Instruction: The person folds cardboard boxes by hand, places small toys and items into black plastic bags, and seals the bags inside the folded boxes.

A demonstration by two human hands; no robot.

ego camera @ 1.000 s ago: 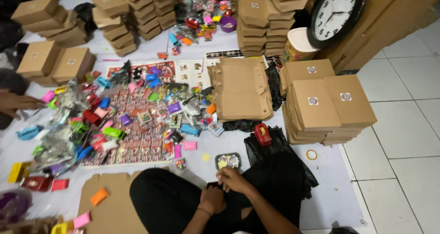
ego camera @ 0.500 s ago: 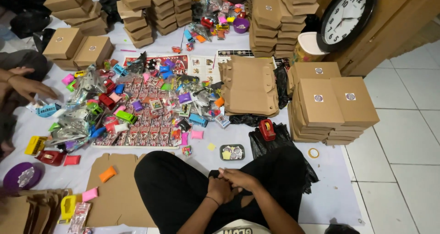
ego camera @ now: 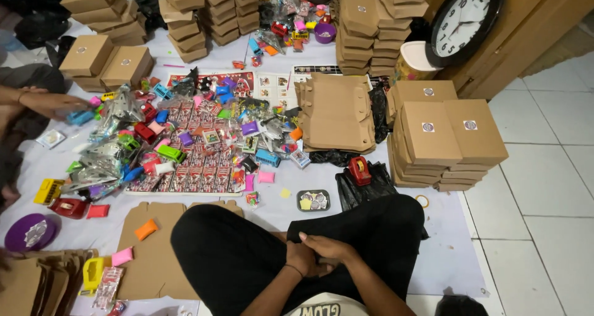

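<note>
While both hands rest clasped in the lap, left hand [ego camera: 301, 258] under right hand [ego camera: 328, 248], fingers curled together and holding nothing, a small tray [ego camera: 313, 200] sits nearest on the white sheet [ego camera: 445, 254]. Toys [ego camera: 185, 142] and brown boxes [ego camera: 442, 136] crowd it; a clock [ego camera: 465, 17] leans by tiled floor [ego camera: 544, 192].

Brown cardboard boxes [ego camera: 430, 136] sat stacked — toys [ego camera: 185, 142] were multicoloured, trousers [ego camera: 247, 254] black, tape dispenser [ego camera: 359, 170] red.
</note>
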